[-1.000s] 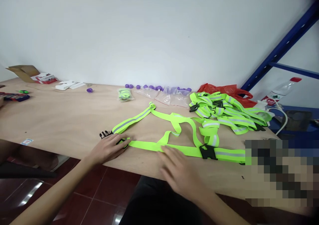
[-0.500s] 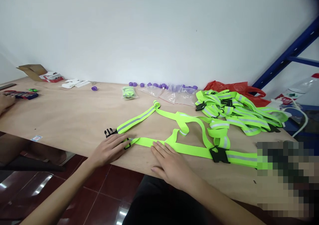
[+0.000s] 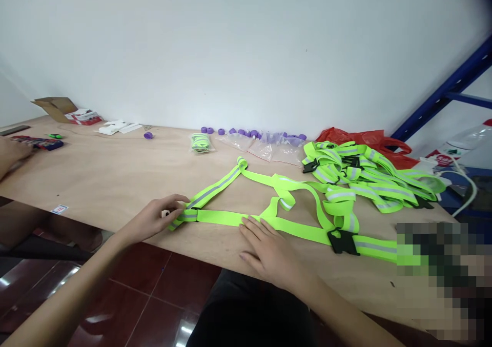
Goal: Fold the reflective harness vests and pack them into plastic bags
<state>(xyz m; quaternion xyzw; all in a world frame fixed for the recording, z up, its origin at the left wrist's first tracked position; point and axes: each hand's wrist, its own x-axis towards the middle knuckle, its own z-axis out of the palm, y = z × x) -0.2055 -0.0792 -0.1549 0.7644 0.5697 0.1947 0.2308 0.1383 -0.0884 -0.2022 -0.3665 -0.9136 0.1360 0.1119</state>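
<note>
A neon yellow-green harness of reflective straps [image 3: 223,218] lies spread on the table, its grey stripe showing on some sections. My left hand [image 3: 156,219] is closed with curled fingers around the harness's left end, hiding most of the buckle there. Just right of those fingers, a black slider [image 3: 195,215] sits on the lower strap. My right hand [image 3: 269,249] rests flat with fingers stretched out, pressing the lower strap to the tabletop. Farther right along the same strap is a black buckle [image 3: 343,242].
Behind on the right, a heap of similar straps [image 3: 369,178] lies before a red plastic bag [image 3: 369,139]. Clear bags [image 3: 277,149], purple rolls [image 3: 249,133] and a bagged strap [image 3: 200,143] line the wall. Another person's hand [image 3: 11,155] is far left; a pixelated patch covers the right edge.
My left hand has shifted left and curled around the strap end, covering the pronged buckle seen before. The slider and lower strap now lie flatter. My right hand stays flat on the strap.
</note>
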